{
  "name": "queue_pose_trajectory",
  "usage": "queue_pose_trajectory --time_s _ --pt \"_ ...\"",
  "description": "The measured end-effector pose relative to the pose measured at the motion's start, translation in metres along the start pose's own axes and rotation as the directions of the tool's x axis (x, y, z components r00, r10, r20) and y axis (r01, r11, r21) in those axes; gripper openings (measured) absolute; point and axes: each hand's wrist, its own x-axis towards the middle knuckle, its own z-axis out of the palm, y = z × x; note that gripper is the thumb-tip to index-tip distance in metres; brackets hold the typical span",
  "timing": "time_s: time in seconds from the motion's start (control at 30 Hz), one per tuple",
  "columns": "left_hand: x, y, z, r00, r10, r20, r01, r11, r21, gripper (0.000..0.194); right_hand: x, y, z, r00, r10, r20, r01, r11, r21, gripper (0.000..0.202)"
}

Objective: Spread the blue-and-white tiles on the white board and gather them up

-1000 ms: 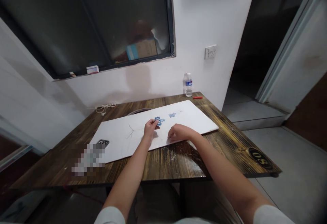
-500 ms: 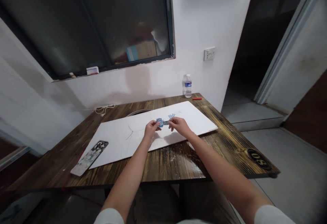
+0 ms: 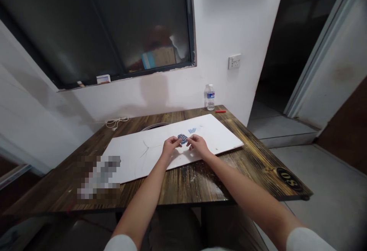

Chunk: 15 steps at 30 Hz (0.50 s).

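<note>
Over the white board, my left hand pinches a small flat cluster of blue-and-white striped pieces between thumb and fingers. My right hand is closed on the right side of the same cluster, so the two hands are only a short gap apart. The pieces overlap there, and fingertips partly cover them; their exact kind is too small to make out. Just beyond, another blue striped piece lies flat on the board, apart from both hands.
The board rests on a dark wooden table. A water bottle and a red pen-like stick are at the back right. A white cord lies back left. A pixelated area hides something at the board's left corner.
My right hand has shifted left toward my left hand. The striped piece it held out to the right now overlaps the pieces in my left hand.
</note>
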Motion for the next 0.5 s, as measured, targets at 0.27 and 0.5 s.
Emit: queue_pose_trajectory --time_s 0.27,0.5 --pt "0.0004 -0.0011 -0.0014 1.000 -0.001 0.022 0.001 0.999 0.032 0.037 -0.0062 -0.0039 0.0005 0.995 -0.094 0.026 0.097 0.913 -0.396 0.036" --pt "0.0004 -0.0012 -0.0009 1.000 0.014 -0.002 -0.014 0.999 0.034 0.035 -0.0034 -0.0037 -0.0042 0.967 -0.196 0.163 0.254 0.699 -0.668 0.036"
